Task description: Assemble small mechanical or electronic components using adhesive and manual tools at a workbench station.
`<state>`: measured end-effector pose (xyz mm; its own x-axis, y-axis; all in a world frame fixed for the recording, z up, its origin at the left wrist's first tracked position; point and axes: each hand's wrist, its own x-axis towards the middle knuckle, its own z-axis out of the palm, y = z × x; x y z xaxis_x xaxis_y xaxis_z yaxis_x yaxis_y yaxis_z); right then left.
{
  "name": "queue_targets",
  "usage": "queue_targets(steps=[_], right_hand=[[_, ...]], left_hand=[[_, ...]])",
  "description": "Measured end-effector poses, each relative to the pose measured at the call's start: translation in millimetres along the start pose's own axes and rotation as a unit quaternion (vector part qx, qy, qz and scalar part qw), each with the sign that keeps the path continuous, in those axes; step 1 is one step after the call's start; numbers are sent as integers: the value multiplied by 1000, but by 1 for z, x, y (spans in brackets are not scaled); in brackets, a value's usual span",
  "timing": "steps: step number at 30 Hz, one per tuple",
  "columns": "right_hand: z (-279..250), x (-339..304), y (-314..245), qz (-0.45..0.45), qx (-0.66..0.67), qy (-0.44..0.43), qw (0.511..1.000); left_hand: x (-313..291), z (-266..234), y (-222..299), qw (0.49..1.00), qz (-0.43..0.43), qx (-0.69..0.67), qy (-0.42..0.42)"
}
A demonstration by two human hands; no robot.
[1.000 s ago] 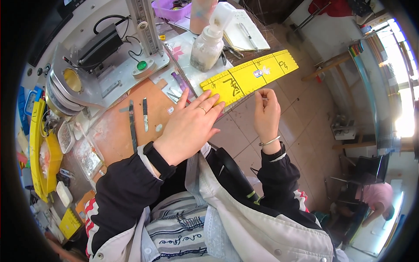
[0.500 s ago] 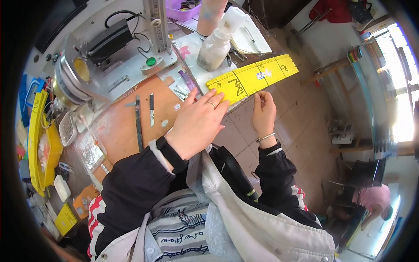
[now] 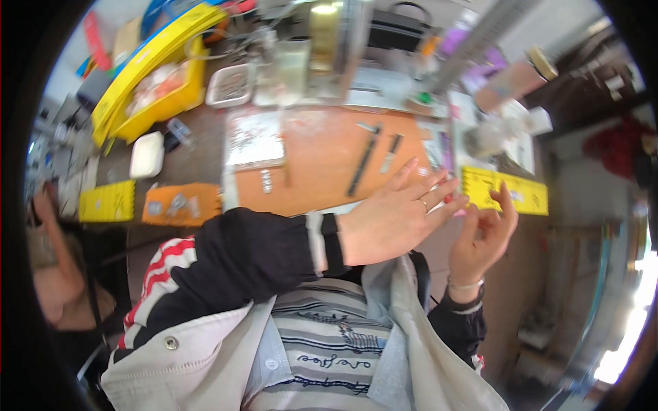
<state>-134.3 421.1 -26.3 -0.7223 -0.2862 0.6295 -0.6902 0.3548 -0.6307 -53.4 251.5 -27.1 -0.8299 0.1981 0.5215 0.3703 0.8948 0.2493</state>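
Observation:
A long yellow packet [image 3: 529, 195] with zigzag ends and dark handwriting lies at the right end of the bench. My left hand [image 3: 394, 220] reaches toward its near end, palm down, fingers stretched and holding nothing; a ring is on one finger. Just below the packet is my right hand [image 3: 482, 240], its index finger raised across the yellow and its thumb apart. Nothing shows between those fingers. Left of my left hand, a dark strip [image 3: 363, 161] and a shorter dark-and-silver strip [image 3: 391, 153] rest on an orange-brown board [image 3: 319, 181].
A clear flat box [image 3: 255, 140], a small white tray [image 3: 229, 85] and a yellow bin [image 3: 161, 103] stand to the left. Orange [image 3: 181, 205] and yellow [image 3: 107, 201] packets lie near the front edge. A cloudy bottle [image 3: 488, 137] stands beyond the long packet. Another person [image 3: 65, 267] sits at far left.
The view has swung so the bench shows more fully and things sit differently in it. My right hand's pinch at the yellow packet's edge has opened. My left fingers have come off the packet.

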Motion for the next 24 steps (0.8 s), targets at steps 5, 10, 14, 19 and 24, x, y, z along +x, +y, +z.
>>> queue_targets(steps=[5, 10, 14, 19, 24], right_hand=[[19, -8, -10, 29, 75, -42, 996], [52, -8, -23, 45, 121, -105, 986], [74, -3, -47, 2, 105, -149, 983], [72, -4, -50, -46, 51, -164, 984], [77, -2, -60, -48, 62, -163, 983]], left_hand=[[-88, -112, -89, 972, -225, -61, 12], [-138, -150, -140, 958, -274, 86, 3], [-131, -131, -146, 965, -245, 76, -55], [-127, -119, -160, 956, -282, -17, -76], [-125, -118, -163, 955, -282, -30, -88]])
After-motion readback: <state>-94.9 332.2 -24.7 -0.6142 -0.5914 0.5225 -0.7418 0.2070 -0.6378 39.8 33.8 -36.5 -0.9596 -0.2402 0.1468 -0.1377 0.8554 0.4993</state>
